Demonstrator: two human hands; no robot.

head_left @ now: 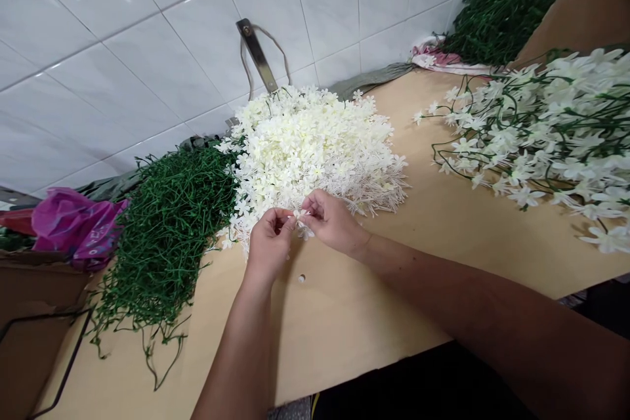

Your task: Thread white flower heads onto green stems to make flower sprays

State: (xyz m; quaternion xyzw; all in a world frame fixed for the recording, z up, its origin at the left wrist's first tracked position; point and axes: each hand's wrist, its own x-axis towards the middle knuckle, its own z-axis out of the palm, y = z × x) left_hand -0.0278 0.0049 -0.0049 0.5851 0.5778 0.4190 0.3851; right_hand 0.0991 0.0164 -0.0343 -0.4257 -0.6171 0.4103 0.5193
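My left hand (269, 239) and my right hand (331, 220) meet at the front edge of a heap of white artificial flowers (300, 151). Both are closed in a pinch on one small white artificial flower (301, 218), the left at one side of it and the right at the other. My fingers partly cover it, so its exact make-up cannot be told. Close to my left hand, on its far left side, lies a pile of green plastic stems (170, 230).
White flowers on green stems (551, 138) lie at the right of the table (344, 328). More green stems (512, 6) are heaped behind. A metal strip (256, 56) leans on the tiled wall (197, 33). At left are a magenta bag (73, 223) and a cardboard box (39, 289).
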